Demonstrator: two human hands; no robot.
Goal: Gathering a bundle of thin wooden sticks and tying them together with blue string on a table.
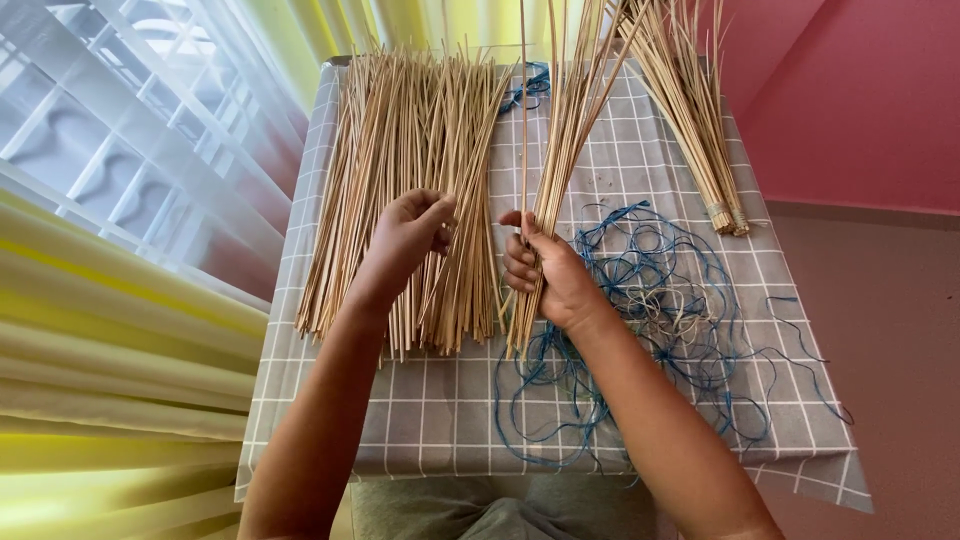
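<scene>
Gripping a bunch (560, 150) of sticks upright, the right hand (553, 275) has fingers wrapped tight; left hand (405, 240), fingers curled, pinches sticks from the pile (410, 130) on the bench (420, 410) (best kept butt-ends level, probably).

My worktop (420, 420) wears a grey cloth with a white grid. At its far right corner lies a tied bundle of straw sticks (700, 130), bound ends nearest me. Left of the worktop hang pale yellow curtains (110, 390) before a white window grille (90, 130). Right of it stands a pink wall (860, 100), above a pinkish floor (890, 330).
</scene>
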